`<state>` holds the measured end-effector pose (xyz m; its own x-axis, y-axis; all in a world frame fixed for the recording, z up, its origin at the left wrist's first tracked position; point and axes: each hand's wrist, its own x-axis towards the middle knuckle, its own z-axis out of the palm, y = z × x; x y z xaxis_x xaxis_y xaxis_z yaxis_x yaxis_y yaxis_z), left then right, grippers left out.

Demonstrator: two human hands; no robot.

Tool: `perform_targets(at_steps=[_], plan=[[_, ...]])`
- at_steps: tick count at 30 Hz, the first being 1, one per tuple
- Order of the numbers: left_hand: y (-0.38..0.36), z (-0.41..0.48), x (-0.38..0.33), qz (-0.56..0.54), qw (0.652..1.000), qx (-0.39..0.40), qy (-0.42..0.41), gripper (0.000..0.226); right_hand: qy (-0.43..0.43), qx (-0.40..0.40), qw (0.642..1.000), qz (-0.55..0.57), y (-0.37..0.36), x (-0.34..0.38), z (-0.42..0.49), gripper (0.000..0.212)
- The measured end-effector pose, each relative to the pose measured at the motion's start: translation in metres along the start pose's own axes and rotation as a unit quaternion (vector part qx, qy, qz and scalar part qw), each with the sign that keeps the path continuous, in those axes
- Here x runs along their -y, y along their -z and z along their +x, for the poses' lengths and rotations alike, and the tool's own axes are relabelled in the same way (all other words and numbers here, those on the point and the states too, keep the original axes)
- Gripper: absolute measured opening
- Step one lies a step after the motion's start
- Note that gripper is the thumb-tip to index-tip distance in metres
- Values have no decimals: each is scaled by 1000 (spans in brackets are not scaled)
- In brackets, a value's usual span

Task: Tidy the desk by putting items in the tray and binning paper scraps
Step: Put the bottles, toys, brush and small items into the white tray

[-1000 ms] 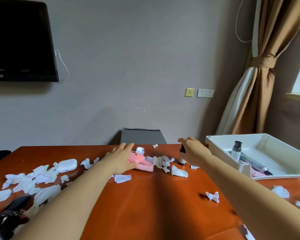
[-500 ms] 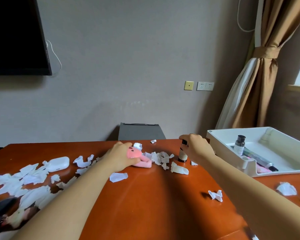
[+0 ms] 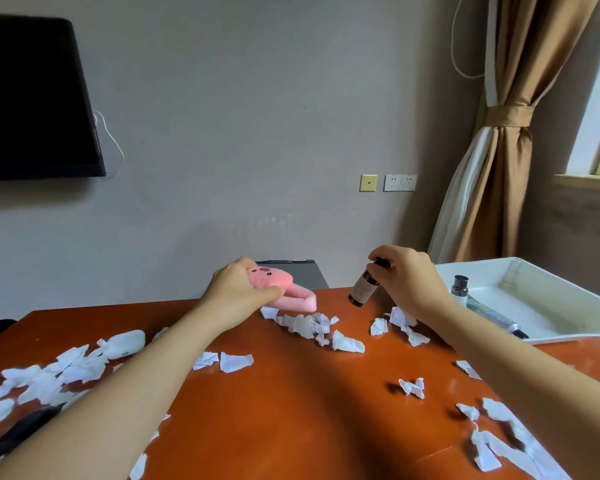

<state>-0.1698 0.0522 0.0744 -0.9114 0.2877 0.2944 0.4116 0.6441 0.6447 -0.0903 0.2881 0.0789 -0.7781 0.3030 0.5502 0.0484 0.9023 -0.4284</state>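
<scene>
Desk: bottle in right grip

The counter is glossy orange-brown wood. Torn scraps are matt white paper. The toy is soft pink cloth, the bottle dark glass, the tray smooth white plastic.

My right hand covers the cap of the brown bottle, and its label is too small to read. My left hand hides the back of the pink plush toy. My right forearm hides part of the near wall of the tray, and the tray's right corner blurs at the picture's edge. A dark object at lower left lies half under my left forearm and is cropped; I cannot tell what it is.
</scene>
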Motion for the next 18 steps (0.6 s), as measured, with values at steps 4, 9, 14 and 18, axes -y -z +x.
perform_targets(at_steps=[4,9,14,18], plan=[[11,-16,-33,0,999,5,-44,42,14,-8,1000,8,35,7,-10,26],[12,-30,-72,7,994,40,-98,44,26,-24,999,-14,78,-1,-23,25],[-6,-39,-113,18,986,63,-151,55,29,-42,997,-51,128,-22,-36,26],[-37,-41,-149,0,977,81,-196,55,37,-55,995,-69,166,-44,-43,23]])
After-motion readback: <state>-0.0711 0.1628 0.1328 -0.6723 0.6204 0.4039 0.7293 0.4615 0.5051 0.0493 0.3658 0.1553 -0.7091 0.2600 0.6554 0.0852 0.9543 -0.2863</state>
